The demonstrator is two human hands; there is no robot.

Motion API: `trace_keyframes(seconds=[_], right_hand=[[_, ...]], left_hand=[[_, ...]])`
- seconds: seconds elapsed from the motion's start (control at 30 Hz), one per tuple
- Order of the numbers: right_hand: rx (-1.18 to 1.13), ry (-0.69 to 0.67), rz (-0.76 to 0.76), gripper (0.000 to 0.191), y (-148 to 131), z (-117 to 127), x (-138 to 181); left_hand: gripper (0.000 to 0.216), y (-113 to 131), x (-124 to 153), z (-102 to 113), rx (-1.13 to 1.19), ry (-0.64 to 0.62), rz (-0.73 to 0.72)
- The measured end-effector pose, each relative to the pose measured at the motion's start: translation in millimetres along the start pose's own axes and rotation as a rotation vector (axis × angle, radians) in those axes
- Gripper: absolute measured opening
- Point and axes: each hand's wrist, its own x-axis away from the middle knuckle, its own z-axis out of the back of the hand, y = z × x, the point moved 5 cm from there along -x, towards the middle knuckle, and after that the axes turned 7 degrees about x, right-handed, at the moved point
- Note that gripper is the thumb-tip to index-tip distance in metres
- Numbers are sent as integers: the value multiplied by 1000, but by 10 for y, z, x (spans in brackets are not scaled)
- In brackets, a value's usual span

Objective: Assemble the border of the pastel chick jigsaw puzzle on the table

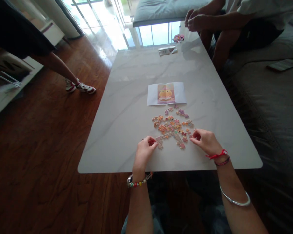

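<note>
Left hand (146, 148): 8 o'clock of pile, narrow pinch, fingertips on left end of strip; likely keeps it from sliding.
Right hand (206, 141): 4 o'clock, thumb and fingers narrow, seemingly on a small piece (191, 136); a fingertip hold suits something that thin.
Strip (165, 136): 6 o'clock, joined pieces, bent like an arch, nearest the person; probably there so both hands reach it.
Pile (169, 126): loose pieces on table (122, 136), between strip and sheet, spread flat, presumably so colours show.
Violet bits (182, 113): 1 o'clock, clustered apart, maybe sorted by colour.
Sheet (166, 93): 12 o'clock, creased, printed side up, likely for reference; clear of both hands.
</note>
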Motion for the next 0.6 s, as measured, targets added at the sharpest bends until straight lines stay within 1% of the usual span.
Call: trace_keyframes(seconds=[0.07, 0.13, 0.2, 0.27, 0.33, 0.37, 0.47, 0.6], right_hand=[[-172, 5, -46, 8, -78, 20, 5], [-436, -50, -70, 19, -220, -29, 13], [-705, -178, -74, 29, -418, -152, 29], [-867, -331, -83, 27, -619, -309, 58], [-926, -442, -99, 21, -772, -455, 89], [-933, -471, -107, 18, -825, -513, 101], [-917, -471, -132, 12, -894, -619, 115], [-881, -477, -179, 10, -891, -687, 128]], left_hand=[[12, 1, 5, 7, -5, -2, -5], [12, 2, 11, 15, -4, -4, -5], [12, 1, 17, 24, -2, -7, -1], [13, -2, 21, 31, -1, -17, -1], [13, -6, 23, 34, 0, -33, -8], [13, -9, 24, 35, 1, -41, -12], [14, -18, 29, 43, 5, -47, -26], [14, -27, 39, 51, 22, -48, -37]])
